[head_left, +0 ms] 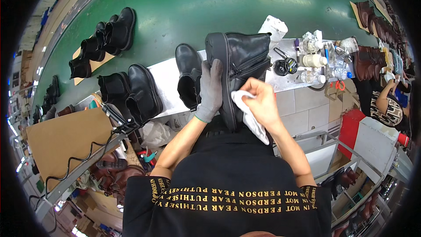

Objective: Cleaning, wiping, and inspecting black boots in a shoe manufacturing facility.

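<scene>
A black ankle boot (pixel 250 52) with a side zipper is held up before my body, its thick sole edge turned left. My left hand (pixel 211 90), in a grey glove, is closed round the sole side of the boot. My bare right hand (pixel 261 107) pinches a white cloth (pixel 251 118) against the boot's lower side; the cloth's tail hangs down below my fingers. Just left of my gloved hand stands another black boot (pixel 188 61), its opening toward me. Two more black boots, one a nearer boot (pixel 142 90), stand farther left.
Several black boots (pixel 118 30) stand on cardboard on the green table (pixel 184 4). Bottles (pixel 313 77), a black round container (pixel 285 66) and orange-handled scissors (pixel 337 85) lie at right. A cardboard sheet (pixel 66 138) is at lower left. Brown boots (pixel 368 61) and another person (pixel 386 105) are far right.
</scene>
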A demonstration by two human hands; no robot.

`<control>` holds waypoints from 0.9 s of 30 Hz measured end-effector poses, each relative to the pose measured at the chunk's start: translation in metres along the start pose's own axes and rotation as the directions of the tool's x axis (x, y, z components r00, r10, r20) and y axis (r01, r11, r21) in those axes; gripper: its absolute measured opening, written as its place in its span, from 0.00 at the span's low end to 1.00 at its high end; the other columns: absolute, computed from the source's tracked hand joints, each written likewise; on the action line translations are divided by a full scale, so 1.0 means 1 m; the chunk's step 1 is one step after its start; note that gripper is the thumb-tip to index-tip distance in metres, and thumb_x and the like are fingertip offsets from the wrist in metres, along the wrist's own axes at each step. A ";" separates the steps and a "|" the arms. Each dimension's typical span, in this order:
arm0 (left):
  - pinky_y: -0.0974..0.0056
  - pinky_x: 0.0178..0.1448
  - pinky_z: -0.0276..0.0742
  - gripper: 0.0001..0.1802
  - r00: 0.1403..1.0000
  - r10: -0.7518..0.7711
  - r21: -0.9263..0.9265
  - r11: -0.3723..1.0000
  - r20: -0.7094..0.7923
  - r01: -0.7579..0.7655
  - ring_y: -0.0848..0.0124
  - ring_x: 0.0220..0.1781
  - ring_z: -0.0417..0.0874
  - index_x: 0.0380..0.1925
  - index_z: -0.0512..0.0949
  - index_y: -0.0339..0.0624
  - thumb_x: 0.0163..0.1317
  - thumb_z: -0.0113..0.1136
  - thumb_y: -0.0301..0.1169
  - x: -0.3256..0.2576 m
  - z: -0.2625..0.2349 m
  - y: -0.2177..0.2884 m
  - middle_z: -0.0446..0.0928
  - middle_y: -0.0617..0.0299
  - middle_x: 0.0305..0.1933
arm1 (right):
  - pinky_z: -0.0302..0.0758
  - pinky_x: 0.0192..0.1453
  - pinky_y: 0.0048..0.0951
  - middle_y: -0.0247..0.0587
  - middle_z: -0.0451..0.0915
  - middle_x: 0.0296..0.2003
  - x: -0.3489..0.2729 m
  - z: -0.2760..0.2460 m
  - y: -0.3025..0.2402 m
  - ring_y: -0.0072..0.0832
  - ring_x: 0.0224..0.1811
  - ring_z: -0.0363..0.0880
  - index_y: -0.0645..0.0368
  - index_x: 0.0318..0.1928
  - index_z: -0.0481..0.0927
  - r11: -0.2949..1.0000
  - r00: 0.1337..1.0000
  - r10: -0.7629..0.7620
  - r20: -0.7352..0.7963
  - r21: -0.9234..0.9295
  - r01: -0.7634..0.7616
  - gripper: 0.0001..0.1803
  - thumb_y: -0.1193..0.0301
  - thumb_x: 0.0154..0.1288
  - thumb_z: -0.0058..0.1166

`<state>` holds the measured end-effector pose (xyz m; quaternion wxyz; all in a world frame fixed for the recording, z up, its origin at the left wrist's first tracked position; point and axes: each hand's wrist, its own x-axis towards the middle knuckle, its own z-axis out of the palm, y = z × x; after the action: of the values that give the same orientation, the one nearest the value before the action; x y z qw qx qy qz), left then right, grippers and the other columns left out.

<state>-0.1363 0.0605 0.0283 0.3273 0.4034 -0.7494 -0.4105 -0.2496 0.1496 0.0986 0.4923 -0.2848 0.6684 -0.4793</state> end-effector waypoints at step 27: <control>0.67 0.55 0.71 0.26 0.822 -0.392 -0.796 0.283 0.413 0.535 0.73 0.48 0.76 0.52 0.65 0.34 0.71 0.27 0.44 0.005 0.014 -0.033 0.73 0.56 0.48 | 0.66 0.31 0.20 0.33 0.75 0.20 0.002 0.003 0.032 0.15 0.25 0.70 0.65 0.33 0.70 1.000 0.988 0.010 0.154 -0.027 -0.006 0.11 0.83 0.43 0.48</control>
<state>-0.1390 0.0503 -0.0069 0.3021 0.3401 -0.2884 -0.8425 -0.2452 0.1588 0.0683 0.5407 -0.3248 0.6358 -0.4450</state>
